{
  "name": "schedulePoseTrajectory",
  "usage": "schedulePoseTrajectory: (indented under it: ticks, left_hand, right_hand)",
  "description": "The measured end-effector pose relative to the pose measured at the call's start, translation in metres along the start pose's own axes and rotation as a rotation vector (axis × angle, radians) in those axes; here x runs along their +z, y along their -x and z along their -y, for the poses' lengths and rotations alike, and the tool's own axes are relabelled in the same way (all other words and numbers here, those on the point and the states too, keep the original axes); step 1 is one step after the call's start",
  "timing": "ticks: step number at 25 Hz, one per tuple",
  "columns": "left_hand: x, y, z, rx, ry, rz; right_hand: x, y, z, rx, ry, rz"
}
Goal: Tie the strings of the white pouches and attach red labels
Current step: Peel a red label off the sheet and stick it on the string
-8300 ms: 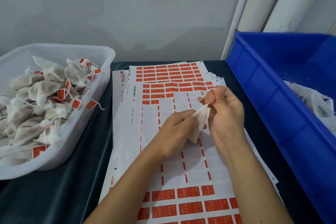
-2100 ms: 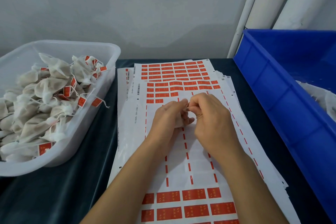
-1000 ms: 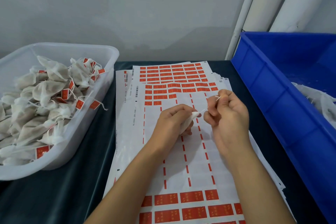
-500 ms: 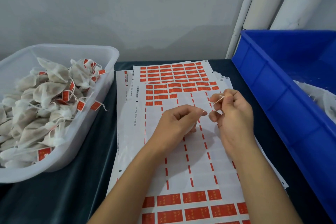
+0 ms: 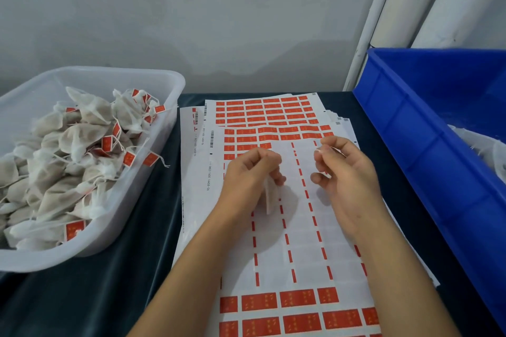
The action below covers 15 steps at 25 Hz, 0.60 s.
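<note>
On the dark table [image 5: 131, 282] the blue bin [image 5: 427, 145] sits at the right, the clear tub [image 5: 169, 85] of finished, red-tagged pouches at the left, and the sticker sheets [image 5: 301, 241] lie spread between them. Above the sheets, the left hand [image 5: 250, 178] has its fingers curled round a white pouch [image 5: 271, 197], which hangs down from the grip, clear of the paper. The right hand [image 5: 345, 169] is apart from it, thumb and forefinger pinched on what looks like the string end [image 5: 319, 149], though the thread itself is too fine to trace. This reads as the tying step: the string gets drawn tight. Next comes a red label [image 5: 258, 302], peeled off and folded over that string.
</note>
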<state>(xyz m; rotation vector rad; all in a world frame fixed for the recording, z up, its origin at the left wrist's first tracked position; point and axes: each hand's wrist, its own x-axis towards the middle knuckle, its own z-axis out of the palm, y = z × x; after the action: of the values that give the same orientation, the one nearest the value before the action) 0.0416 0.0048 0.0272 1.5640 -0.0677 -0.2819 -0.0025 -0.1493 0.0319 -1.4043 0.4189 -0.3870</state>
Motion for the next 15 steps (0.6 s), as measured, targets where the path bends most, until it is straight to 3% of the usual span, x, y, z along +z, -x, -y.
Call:
schedulePoseTrajectory:
  ticks: [2,4,6,8,10,15]
  left_hand:
    - [-0.013,-0.008,0.000,-0.076,0.177,-0.124]
    - [-0.028,-0.016,-0.002,-0.134,0.410,-0.243]
    - [-0.038,-0.022,-0.001,-0.136,0.512,-0.377]
    - [-0.045,-0.025,0.003,-0.077,0.442,-0.479]
    - [-0.048,-0.026,0.006,-0.027,0.397,-0.528]
    - [-0.046,-0.027,0.004,-0.082,0.432,-0.488]
  right_hand:
    - [-0.002,-0.002,0.001,0.041,-0.102,0.059]
    - [0.001,-0.001,-0.006,-0.013,0.047,0.081]
    - [0.007,0.000,-0.020,-0.202,0.493,0.065]
    - [0.018,0.004,-0.033,-0.366,0.985,0.141]
    - [0.027,0.005,-0.038,-0.334,1.239,0.239]
    - [0.024,-0.013,-0.028,-0.194,1.294,0.348]
